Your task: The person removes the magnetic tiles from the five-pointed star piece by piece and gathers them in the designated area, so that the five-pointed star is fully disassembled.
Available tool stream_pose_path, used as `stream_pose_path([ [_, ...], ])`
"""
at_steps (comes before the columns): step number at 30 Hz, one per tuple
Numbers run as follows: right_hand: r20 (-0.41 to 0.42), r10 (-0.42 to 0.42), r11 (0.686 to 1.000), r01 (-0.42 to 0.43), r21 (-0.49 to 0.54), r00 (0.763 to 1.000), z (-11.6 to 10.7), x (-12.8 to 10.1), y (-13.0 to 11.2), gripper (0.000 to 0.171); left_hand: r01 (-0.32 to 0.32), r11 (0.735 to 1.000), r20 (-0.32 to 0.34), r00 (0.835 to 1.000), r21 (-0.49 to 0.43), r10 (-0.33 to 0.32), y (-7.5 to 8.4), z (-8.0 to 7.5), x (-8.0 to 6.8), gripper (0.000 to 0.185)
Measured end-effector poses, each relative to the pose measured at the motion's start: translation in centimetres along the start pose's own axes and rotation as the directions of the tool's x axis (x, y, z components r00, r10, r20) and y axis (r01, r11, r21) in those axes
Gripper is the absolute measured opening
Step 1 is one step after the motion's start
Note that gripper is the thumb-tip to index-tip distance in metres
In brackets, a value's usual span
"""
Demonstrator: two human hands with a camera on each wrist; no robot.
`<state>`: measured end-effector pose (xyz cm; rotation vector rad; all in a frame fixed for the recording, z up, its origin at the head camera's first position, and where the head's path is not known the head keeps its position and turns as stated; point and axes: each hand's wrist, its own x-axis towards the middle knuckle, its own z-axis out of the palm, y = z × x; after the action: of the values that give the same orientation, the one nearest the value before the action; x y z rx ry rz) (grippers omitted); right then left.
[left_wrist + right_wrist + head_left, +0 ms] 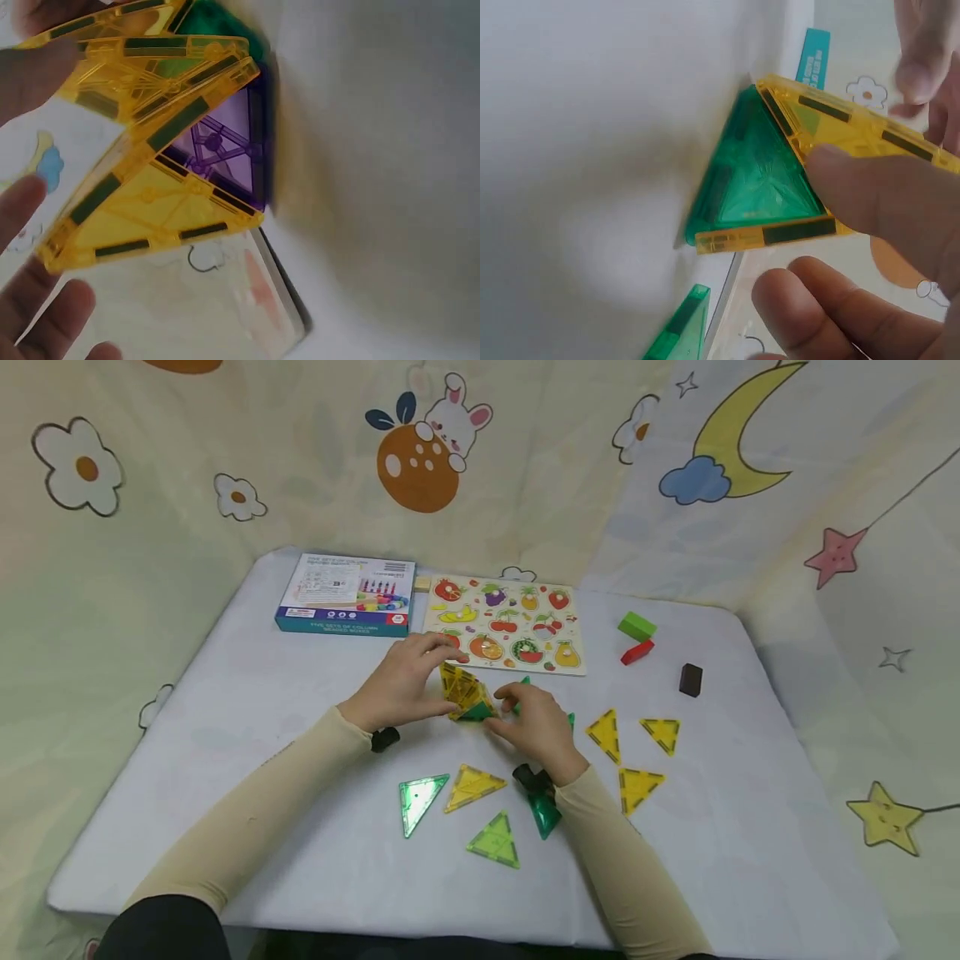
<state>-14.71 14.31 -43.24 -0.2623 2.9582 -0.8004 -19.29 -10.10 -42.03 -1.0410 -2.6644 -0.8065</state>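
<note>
In the head view, a small structure of see-through magnetic tiles stands on the white table between both hands. The left wrist view shows its yellow triangular tiles, with a purple tile and a green one at its base. My left hand reaches round its left side, the thumb overlapping a yellow tile and the fingers spread apart from it. On the right side, my right hand touches a yellow tile with its thumb, beside a green triangular tile; its other fingers stand off below the edge.
Loose yellow tiles lie at right; a green tile, a yellow tile and a lime tile lie in front. Behind are a fruit puzzle board and a box. Green, red and dark blocks sit farther right.
</note>
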Motion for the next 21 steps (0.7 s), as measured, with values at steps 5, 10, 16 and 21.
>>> stream_pose_path([
  [5, -0.069, 0.001, 1.000, -0.001, 0.003, 0.998, 0.5, -0.2, -0.3, 0.041, -0.058, 0.997, 0.149, 0.988, 0.045, 0.050, 0.2, 0.6, 1.7, 0.055],
  [10, -0.132, -0.024, 1.000, 0.021, -0.018, 0.991, 1.1, -0.2, -0.4, 0.033, -0.061, 0.997, 0.202, 0.978, 0.052, 0.050, 0.3, 1.1, 2.2, 0.049],
  [16, -0.212, -0.075, 0.996, 0.065, -0.055, 0.974, 1.5, -0.3, -0.2, 0.021, -0.073, 0.996, 0.207, 0.976, 0.049, 0.062, 0.5, 1.1, 2.3, 0.048],
  [21, -0.232, -0.094, 0.994, 0.079, -0.076, 0.968, 1.1, -0.5, 0.0, 0.014, -0.073, 0.997, 0.210, 0.976, 0.040, 0.063, 0.3, 1.1, 2.2, 0.048],
])
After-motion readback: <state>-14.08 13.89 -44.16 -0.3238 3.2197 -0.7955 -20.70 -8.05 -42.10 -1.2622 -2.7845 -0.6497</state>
